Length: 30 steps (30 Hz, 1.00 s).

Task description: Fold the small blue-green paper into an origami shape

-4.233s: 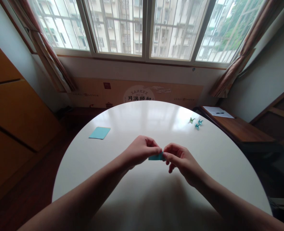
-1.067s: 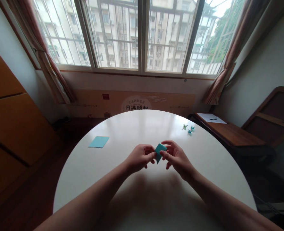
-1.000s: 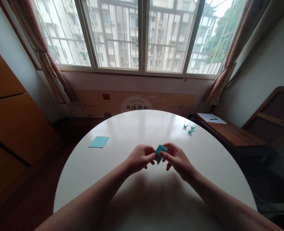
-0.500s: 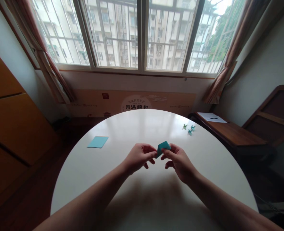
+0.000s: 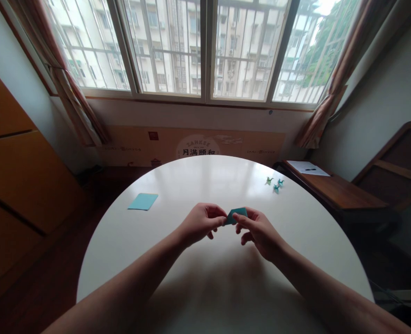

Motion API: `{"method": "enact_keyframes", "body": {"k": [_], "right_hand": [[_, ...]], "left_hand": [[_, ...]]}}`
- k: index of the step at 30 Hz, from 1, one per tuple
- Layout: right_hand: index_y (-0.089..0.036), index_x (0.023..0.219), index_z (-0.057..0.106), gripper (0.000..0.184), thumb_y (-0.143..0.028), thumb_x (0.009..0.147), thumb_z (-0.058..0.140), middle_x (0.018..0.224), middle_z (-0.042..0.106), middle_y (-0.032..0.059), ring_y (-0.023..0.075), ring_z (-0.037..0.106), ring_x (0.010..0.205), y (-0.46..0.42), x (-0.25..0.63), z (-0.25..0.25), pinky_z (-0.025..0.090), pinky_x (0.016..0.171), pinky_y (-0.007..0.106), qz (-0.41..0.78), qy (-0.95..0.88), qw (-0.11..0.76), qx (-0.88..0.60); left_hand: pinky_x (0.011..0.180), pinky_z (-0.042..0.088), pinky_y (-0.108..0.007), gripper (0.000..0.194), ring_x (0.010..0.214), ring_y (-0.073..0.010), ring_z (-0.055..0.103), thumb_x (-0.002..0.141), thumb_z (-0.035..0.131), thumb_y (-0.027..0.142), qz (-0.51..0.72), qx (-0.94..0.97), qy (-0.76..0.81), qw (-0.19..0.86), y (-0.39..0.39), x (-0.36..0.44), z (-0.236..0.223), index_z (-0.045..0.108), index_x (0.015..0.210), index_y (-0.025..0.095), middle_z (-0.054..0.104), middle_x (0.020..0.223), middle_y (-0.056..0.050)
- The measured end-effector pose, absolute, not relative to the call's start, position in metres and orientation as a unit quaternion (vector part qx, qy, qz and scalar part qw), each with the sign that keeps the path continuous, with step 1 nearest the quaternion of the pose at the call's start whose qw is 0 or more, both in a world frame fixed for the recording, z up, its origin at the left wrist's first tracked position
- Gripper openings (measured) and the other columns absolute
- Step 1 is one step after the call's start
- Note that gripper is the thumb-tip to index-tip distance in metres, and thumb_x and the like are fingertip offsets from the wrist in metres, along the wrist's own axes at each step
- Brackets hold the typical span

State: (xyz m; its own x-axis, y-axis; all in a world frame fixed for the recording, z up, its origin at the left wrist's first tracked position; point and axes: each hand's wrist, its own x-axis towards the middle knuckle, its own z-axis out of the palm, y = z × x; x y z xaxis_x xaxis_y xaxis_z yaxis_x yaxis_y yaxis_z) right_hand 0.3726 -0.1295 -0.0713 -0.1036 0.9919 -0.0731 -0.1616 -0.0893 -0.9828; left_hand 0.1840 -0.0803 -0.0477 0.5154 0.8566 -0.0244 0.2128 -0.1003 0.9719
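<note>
A small folded piece of teal paper (image 5: 234,215) is held just above the round white table (image 5: 177,185), between both hands. My left hand (image 5: 202,223) pinches its left tip with thumb and forefinger, the other fingers curled. My right hand (image 5: 257,229) pinches its right side, fingers closed over the top edge. Part of the paper is hidden behind my right fingers.
A flat stack of light blue paper (image 5: 143,201) lies at the table's left. Three small folded paper cranes (image 5: 274,183) stand at the far right. A wooden side table (image 5: 334,188) with a sheet and pen (image 5: 309,168) is to the right; a wooden cabinet (image 5: 14,176) to the left.
The teal paper has turned from a hanging point-down shape to a flatter, wider one between my fingers. Both hands keep their pinch and have shifted slightly up the table.
</note>
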Motion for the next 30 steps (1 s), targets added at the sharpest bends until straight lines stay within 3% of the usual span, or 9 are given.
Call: {"method": "enact_keyframes", "body": {"k": [4, 10, 14, 20, 25, 30], "right_hand": [[-0.016, 0.078, 0.066, 0.033, -0.044, 0.07, 0.082, 0.066, 0.052, 0.0004, 0.0138, 0.048, 0.064, -0.128, 0.373, -0.071, 0.041, 0.04, 0.018, 0.579, -0.448, 0.503, -0.46], [-0.017, 0.077, 0.063, 0.033, -0.045, 0.071, 0.081, 0.073, 0.055, 0.0016, 0.0148, 0.049, 0.07, -0.127, 0.374, -0.072, 0.044, 0.044, 0.019, 0.56, -0.424, 0.542, -0.462], [-0.016, 0.077, 0.064, 0.035, -0.045, 0.07, 0.082, 0.078, 0.057, 0.0032, 0.0151, 0.051, 0.072, -0.127, 0.374, -0.072, 0.046, 0.046, 0.02, 0.564, -0.427, 0.54, -0.456], [-0.016, 0.1, 0.066, 0.043, -0.046, 0.072, 0.081, 0.086, 0.066, 0.0059, 0.0185, 0.059, 0.076, -0.125, 0.377, -0.071, 0.049, 0.05, 0.023, 0.535, -0.49, 0.511, -0.461], [-0.013, 0.083, 0.068, 0.031, -0.043, 0.078, 0.075, 0.075, 0.063, 0.0042, 0.015, 0.057, 0.062, -0.125, 0.382, -0.073, 0.046, 0.048, 0.024, 0.504, -0.612, 0.422, -0.44], [-0.014, 0.08, 0.068, 0.018, -0.032, 0.078, 0.071, 0.074, 0.062, 0.0028, 0.0144, 0.055, 0.066, -0.126, 0.382, -0.071, 0.045, 0.055, 0.024, 0.481, -0.646, 0.401, -0.437]], "left_hand": [[0.04, 0.049, -0.019, 0.019, 0.054, -0.0116, 0.054, 0.073, 0.069, 0.025, 0.304, 0.691, 0.388, 0.529, -0.079, 0.183, -0.046, 0.074, 0.084, 0.01, 0.06, 0.061, -0.001], [0.04, 0.048, -0.019, 0.029, 0.062, -0.0136, 0.057, 0.078, 0.068, 0.038, 0.323, 0.696, 0.396, 0.504, -0.078, 0.183, -0.046, 0.073, 0.085, 0.011, 0.063, 0.07, -0.004], [0.04, 0.048, -0.02, 0.027, 0.059, -0.0142, 0.058, 0.076, 0.068, 0.037, 0.311, 0.705, 0.401, 0.495, -0.078, 0.183, -0.049, 0.071, 0.081, 0.01, 0.062, 0.066, -0.004], [0.041, 0.048, -0.02, 0.019, 0.053, -0.011, 0.053, 0.075, 0.065, 0.031, 0.269, 0.729, 0.387, 0.496, -0.08, 0.18, -0.043, 0.069, 0.075, 0.012, 0.058, 0.061, 0.0], [0.041, 0.048, -0.02, 0.012, 0.054, -0.0122, 0.055, 0.071, 0.065, 0.025, 0.218, 0.756, 0.364, 0.498, -0.083, 0.179, -0.039, 0.068, 0.073, 0.013, 0.059, 0.062, 0.0], [0.042, 0.047, -0.02, 0.012, 0.056, -0.013, 0.056, 0.073, 0.064, 0.025, 0.216, 0.775, 0.355, 0.476, -0.082, 0.179, -0.044, 0.068, 0.075, 0.014, 0.059, 0.063, -0.001]]}}
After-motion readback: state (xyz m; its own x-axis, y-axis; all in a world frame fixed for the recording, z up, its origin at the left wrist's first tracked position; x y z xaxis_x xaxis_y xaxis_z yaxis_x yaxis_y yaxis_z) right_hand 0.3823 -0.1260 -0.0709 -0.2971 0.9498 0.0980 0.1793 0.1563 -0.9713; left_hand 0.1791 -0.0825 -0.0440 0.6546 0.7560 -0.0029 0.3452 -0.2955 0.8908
